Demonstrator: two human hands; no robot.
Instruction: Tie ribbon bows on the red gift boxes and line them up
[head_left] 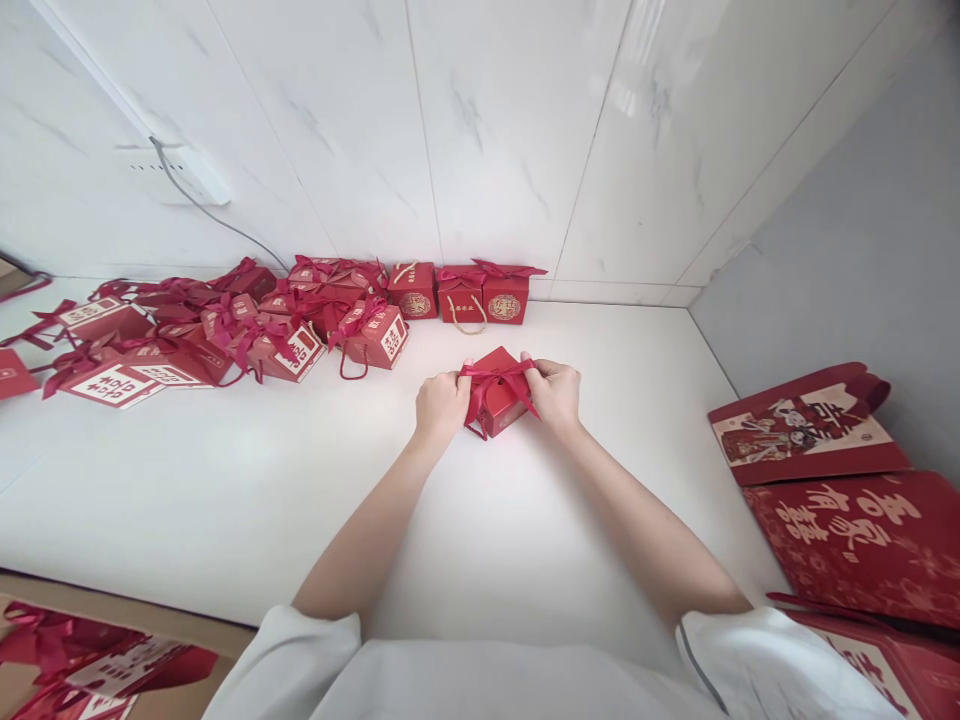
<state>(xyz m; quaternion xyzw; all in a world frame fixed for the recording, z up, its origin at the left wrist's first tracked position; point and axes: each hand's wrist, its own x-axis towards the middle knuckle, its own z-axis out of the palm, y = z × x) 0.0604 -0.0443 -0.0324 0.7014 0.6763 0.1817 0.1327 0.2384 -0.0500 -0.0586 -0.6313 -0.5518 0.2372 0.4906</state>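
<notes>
2 hands pinching ribbon, box inside tabletop edges

Both hands pinch the ribbon of a red box on a white table.

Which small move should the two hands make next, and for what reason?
Perhaps a gentle outward pull: the left hand and right hand pinch opposite sides of the crimson fabric ribbon bow, which lies across the small red cardboard box, so pulling should tighten it.
</notes>
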